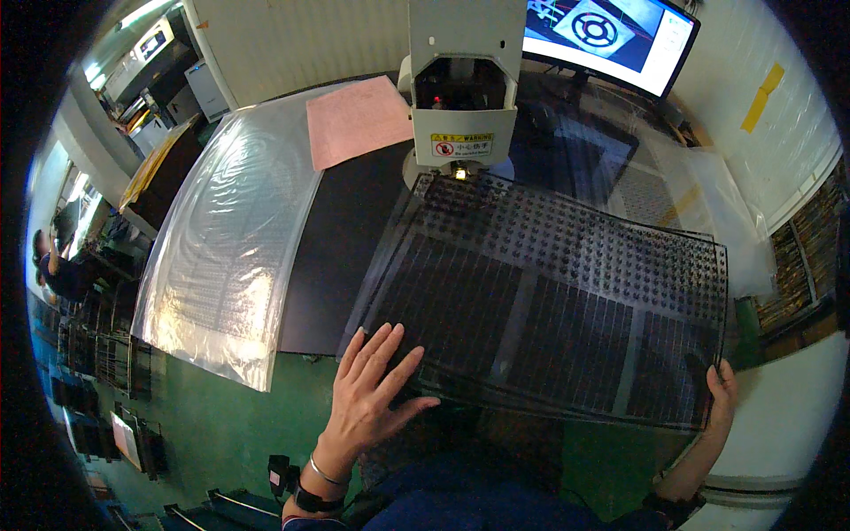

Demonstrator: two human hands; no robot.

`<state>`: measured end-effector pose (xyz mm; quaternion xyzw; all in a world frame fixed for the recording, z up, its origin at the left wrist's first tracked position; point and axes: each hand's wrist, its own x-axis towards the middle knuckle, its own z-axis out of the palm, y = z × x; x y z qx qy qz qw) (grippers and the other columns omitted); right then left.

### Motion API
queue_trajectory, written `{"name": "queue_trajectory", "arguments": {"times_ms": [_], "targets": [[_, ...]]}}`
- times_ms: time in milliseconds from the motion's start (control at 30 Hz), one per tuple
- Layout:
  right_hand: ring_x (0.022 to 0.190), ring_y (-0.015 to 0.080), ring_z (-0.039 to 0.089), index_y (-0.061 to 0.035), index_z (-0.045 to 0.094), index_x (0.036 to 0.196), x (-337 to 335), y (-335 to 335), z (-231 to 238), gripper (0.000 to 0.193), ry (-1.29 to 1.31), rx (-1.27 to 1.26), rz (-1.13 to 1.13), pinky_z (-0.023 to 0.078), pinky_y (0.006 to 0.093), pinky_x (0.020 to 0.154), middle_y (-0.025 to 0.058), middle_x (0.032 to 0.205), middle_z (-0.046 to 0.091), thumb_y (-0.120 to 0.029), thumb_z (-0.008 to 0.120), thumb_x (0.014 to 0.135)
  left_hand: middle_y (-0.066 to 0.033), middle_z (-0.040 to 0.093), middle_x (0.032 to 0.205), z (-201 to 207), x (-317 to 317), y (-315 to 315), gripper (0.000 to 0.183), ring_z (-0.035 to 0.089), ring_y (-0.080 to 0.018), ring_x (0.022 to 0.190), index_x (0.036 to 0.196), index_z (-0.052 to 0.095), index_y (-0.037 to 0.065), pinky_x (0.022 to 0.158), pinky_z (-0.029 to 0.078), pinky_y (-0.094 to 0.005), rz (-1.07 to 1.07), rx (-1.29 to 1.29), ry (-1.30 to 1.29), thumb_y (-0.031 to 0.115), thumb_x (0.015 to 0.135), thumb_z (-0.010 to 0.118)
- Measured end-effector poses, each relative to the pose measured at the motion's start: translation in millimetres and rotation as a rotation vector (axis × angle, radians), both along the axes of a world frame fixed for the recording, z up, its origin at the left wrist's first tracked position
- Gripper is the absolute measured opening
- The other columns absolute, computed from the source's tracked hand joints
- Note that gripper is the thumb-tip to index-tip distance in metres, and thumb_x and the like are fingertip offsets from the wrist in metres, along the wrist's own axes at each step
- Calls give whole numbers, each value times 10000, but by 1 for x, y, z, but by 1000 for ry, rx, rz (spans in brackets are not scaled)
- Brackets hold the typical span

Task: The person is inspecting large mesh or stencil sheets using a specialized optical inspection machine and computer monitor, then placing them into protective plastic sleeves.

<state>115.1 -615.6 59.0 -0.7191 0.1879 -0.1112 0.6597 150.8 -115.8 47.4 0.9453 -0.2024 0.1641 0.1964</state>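
A large dark film sheet (522,305), see-through at its margins, carries rows of small ring patterns and fine lines. Its far left corner lies beneath the small lit lens (460,173) of a white inspection machine (465,128). At the sheet's near left corner, my left hand (376,380) rests with fingers stretched and spread, holding nothing. My right hand (722,398) grips the near right edge, fingertips on the sheet's rim; part of its fingers is hidden. The sheet's near side overhangs the dark table (323,274).
Left on the table lies a clear plastic-covered sheet (226,230), with a pink sheet (359,122) behind it. A monitor (611,40) showing a magnified ring stands at the back right. Translucent film (722,212) lies at right. Far left, another person (62,265) is by racks.
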Motion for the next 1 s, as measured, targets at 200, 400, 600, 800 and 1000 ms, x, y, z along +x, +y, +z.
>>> {"name": "queue_trajectory", "arguments": {"times_ms": [200,400,600,800,1000], "targets": [[942,112,489,-19,550,1095,-10,-13,-10,305,47,-303,-97,355,240,850,14,1006,550,-172,563,832,-176,569,1052,-16,-31,30,429,535,-307,1006,1018,573,8,861,418,-420,181,-243,-274,250,692,712],[965,124,483,-13,537,1126,-17,-29,-23,302,78,-284,-89,342,250,873,15,1029,547,-99,517,838,-94,554,799,-40,-73,47,323,553,-216,734,872,539,23,655,461,-330,568,-940,103,342,875,488],[986,147,494,12,496,1159,-19,5,-5,367,26,-194,149,349,273,894,35,1071,548,-111,546,818,-132,604,721,-32,-91,57,529,615,-245,589,855,551,-49,556,536,-371,341,-1634,951,447,903,375],[1082,172,457,36,389,1262,-26,-7,-4,515,35,-175,229,314,283,945,80,1186,492,-117,546,796,-40,565,585,-9,-86,54,300,509,-88,504,619,569,3,465,400,-232,449,-1253,828,211,833,599],[1111,192,452,24,375,1283,-35,-1,14,526,56,-128,116,309,303,965,95,1215,482,-82,529,791,-4,518,547,-9,-51,32,292,432,-54,474,572,540,30,445,333,-212,411,-1228,753,169,816,622]]}}
